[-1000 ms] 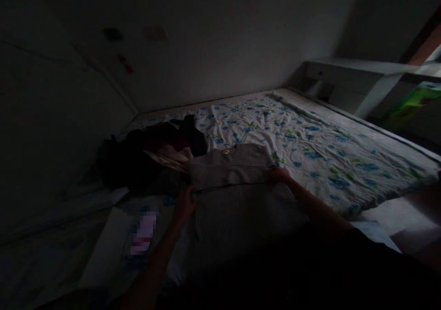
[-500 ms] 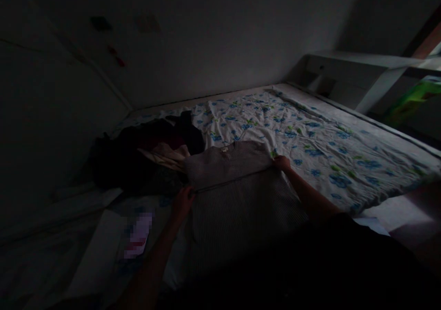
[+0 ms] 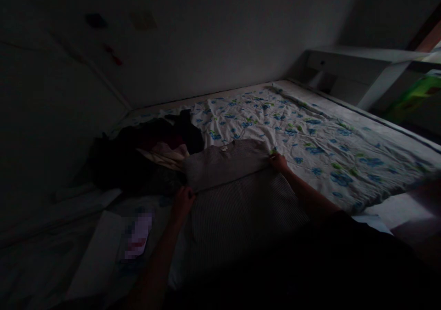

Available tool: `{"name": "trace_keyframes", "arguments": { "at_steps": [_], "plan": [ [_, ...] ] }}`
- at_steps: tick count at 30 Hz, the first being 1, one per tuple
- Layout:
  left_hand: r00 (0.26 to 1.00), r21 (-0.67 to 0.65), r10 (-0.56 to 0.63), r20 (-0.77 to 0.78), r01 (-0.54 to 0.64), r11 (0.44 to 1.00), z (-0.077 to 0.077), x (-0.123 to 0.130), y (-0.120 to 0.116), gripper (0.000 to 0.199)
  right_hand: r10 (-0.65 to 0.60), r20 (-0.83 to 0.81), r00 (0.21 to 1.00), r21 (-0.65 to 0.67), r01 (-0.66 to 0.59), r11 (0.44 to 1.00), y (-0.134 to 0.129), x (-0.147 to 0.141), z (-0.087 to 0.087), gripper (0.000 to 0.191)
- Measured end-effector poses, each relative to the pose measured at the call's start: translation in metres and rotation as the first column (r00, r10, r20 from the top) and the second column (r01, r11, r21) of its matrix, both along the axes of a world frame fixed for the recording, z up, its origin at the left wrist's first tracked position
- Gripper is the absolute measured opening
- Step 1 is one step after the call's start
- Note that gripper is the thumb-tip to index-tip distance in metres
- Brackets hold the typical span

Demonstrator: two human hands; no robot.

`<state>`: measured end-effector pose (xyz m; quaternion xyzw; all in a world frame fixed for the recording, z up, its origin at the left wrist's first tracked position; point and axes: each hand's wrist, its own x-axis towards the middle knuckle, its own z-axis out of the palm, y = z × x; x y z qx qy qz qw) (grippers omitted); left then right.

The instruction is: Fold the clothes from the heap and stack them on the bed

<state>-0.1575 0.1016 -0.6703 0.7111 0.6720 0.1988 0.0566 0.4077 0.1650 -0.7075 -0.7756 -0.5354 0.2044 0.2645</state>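
Note:
A grey ribbed sweater (image 3: 237, 209) lies spread on the bed, its neckline with a small pale label at the far end. The upper band of the sweater looks smoother and paler than the ribbed part nearer me. My left hand (image 3: 183, 200) is closed on the left edge of the sweater, where the two parts meet. On the opposite edge, my right hand (image 3: 278, 162) pinches the fabric, fingers together. The near end of the sweater fades into shadow by my dark clothing.
A pile of dark clothes (image 3: 138, 158) with a beige cloth (image 3: 168, 156) lies left of the sweater. Blue-flowered sheet (image 3: 310, 149) covers the bed. A blurred-out phone-like object (image 3: 138, 236) and a white board-like piece (image 3: 94, 255) lie at lower left. White furniture (image 3: 347, 76) stands at right.
Both hands keep their hold on the sweater's edges. My right hand has shifted very slightly to the left; the view has tilted a little.

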Motion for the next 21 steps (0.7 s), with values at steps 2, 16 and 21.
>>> {"name": "trace_keyframes", "arguments": {
  "at_steps": [2,16,21],
  "plan": [
    [0.995,-0.073,0.006,0.099,0.001,0.997,-0.003,-0.001,0.006,0.008,-0.019,0.004,1.0,-0.019,0.019,1.0,-0.003,0.002,-0.005,0.036],
    [0.62,-0.429,0.466,0.631,-0.22,0.876,-0.004,-0.001,0.04,0.031,-0.143,-0.258,0.956,-0.121,0.115,0.986,0.013,0.024,-0.017,0.039],
    [0.595,-0.513,0.48,0.645,-0.128,0.849,0.016,0.001,0.047,0.028,0.023,-0.246,0.969,-0.144,-0.06,0.988,0.029,0.039,-0.006,0.022]
  ]
}}
